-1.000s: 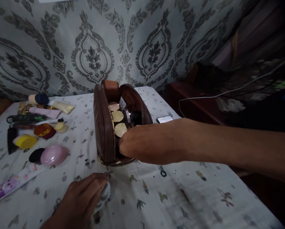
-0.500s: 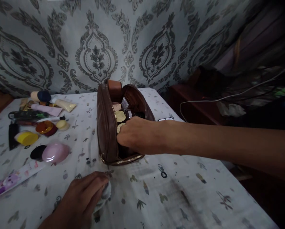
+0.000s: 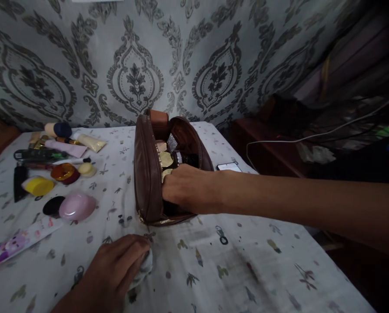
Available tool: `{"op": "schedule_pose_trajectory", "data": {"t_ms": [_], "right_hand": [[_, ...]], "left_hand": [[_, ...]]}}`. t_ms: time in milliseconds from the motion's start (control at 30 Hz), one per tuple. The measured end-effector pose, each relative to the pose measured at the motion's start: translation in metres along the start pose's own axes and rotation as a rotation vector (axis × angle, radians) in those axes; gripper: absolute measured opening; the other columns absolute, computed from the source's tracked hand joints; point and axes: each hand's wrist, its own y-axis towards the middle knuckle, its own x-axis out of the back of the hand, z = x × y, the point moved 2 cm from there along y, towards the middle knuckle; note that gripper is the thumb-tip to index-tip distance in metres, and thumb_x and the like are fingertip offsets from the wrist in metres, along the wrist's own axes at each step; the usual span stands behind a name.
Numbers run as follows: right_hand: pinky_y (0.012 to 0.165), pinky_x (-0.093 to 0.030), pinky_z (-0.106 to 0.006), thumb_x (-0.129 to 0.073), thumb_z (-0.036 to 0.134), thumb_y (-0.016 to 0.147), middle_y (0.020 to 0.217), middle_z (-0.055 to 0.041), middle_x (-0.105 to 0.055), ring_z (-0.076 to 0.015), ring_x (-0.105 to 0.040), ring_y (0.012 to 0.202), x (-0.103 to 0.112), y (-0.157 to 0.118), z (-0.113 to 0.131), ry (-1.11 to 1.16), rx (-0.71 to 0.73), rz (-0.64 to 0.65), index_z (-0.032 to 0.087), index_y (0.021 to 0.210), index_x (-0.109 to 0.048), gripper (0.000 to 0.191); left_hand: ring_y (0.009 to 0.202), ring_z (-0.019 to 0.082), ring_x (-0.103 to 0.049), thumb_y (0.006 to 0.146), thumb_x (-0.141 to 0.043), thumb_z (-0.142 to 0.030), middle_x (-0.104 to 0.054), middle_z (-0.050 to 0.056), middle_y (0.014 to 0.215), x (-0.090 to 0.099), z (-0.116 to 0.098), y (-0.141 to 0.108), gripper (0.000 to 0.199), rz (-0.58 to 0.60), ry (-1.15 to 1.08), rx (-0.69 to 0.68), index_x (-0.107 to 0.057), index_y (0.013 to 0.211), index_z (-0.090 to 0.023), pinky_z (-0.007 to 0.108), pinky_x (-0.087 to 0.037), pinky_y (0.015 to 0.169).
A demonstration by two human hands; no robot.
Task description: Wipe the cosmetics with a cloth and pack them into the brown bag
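Note:
A brown leather bag [image 3: 146,174] stands unzipped on the patterned sheet, with gold-lidded round containers [image 3: 166,159] and a dark bottle inside. My right hand [image 3: 187,187] reaches into its front part; the fingertips are hidden in the bag, so what they touch does not show. In front of the bag my left hand [image 3: 119,261] rests on the sheet, fingers curled round a pale, whitish cloth [image 3: 145,266]. Left of the bag lie a pink rounded case [image 3: 77,206], a yellow-lidded item [image 3: 40,186] and an amber jar [image 3: 64,173].
Several tubes and brushes [image 3: 68,148] lie at the back left, and a long pink printed tube [image 3: 21,241] at the front left. A phone [image 3: 228,167] lies right of the bag. A white cable [image 3: 288,141] runs over dark red furniture at the right.
The view has shifted slightly, and more of the phone shows. Both hands keep nearly the same places, the right one still in the bag.

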Motion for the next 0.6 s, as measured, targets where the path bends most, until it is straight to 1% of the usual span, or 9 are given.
{"op": "schedule_pose_trajectory", "data": {"t_ms": [67, 167, 267, 400, 467, 600], "right_hand": [[0.062, -0.039, -0.031, -0.048, 0.004, 0.09, 0.095, -0.0088, -0.071, -0.0206, -0.064, 0.086, 0.0006, -0.0005, 0.0006, -0.011, 0.014, 0.018, 0.014, 0.09, -0.069, 0.023], [0.063, -0.041, -0.031, -0.05, 0.005, 0.09, 0.102, -0.0089, -0.071, -0.0212, -0.065, 0.09, -0.0005, -0.001, 0.0, 0.004, 0.004, -0.006, 0.013, 0.095, -0.07, 0.022], [0.065, -0.042, -0.032, -0.053, 0.006, 0.089, 0.101, -0.0092, -0.072, -0.0218, -0.065, 0.092, -0.0025, -0.0013, -0.0009, 0.026, -0.004, -0.026, 0.012, 0.099, -0.07, 0.02], [0.068, -0.044, -0.032, -0.055, 0.007, 0.088, 0.103, -0.0103, -0.072, -0.0225, -0.066, 0.094, -0.0033, -0.0011, -0.0011, 0.059, -0.019, -0.008, 0.011, 0.102, -0.069, 0.021], [0.07, -0.045, -0.032, -0.054, 0.007, 0.089, 0.103, -0.0109, -0.072, -0.0229, -0.065, 0.096, -0.0028, -0.0008, -0.0009, 0.067, -0.008, -0.008, 0.01, 0.102, -0.069, 0.02], [0.072, -0.045, -0.033, -0.052, 0.007, 0.09, 0.103, -0.011, -0.072, -0.0228, -0.065, 0.096, -0.0012, -0.0011, -0.0006, 0.062, 0.021, -0.012, 0.009, 0.103, -0.069, 0.021]], "left_hand": [[0.086, 0.013, -0.072, 0.096, -0.041, -0.012, -0.074, 0.005, 0.094, 0.0009, -0.0018, 0.0012, 0.021, -0.008, 0.007, -0.002, -0.059, 0.107, -0.018, 0.019, -0.06, 0.075], [0.083, 0.012, -0.072, 0.098, -0.039, -0.013, -0.074, 0.005, 0.091, 0.002, -0.0043, 0.0039, 0.021, -0.022, 0.007, -0.019, -0.059, 0.105, -0.018, 0.018, -0.06, 0.072], [0.082, 0.012, -0.072, 0.098, -0.039, -0.012, -0.074, 0.005, 0.09, 0.002, -0.0055, 0.0059, 0.021, -0.036, 0.009, -0.04, -0.058, 0.105, -0.017, 0.018, -0.06, 0.071], [0.08, 0.013, -0.072, 0.099, -0.038, -0.013, -0.074, 0.006, 0.088, 0.0018, -0.006, 0.0053, 0.021, -0.098, 0.051, -0.057, -0.058, 0.104, -0.017, 0.017, -0.059, 0.068], [0.082, 0.014, -0.072, 0.099, -0.039, -0.013, -0.074, 0.007, 0.09, 0.0006, -0.0048, 0.0029, 0.021, -0.089, 0.054, -0.057, -0.058, 0.105, -0.017, 0.019, -0.06, 0.07], [0.086, 0.014, -0.071, 0.097, -0.042, -0.01, -0.073, 0.007, 0.094, -0.0038, 0.0004, -0.0029, 0.02, -0.027, -0.006, -0.048, -0.057, 0.108, -0.016, 0.021, -0.06, 0.073]]}}
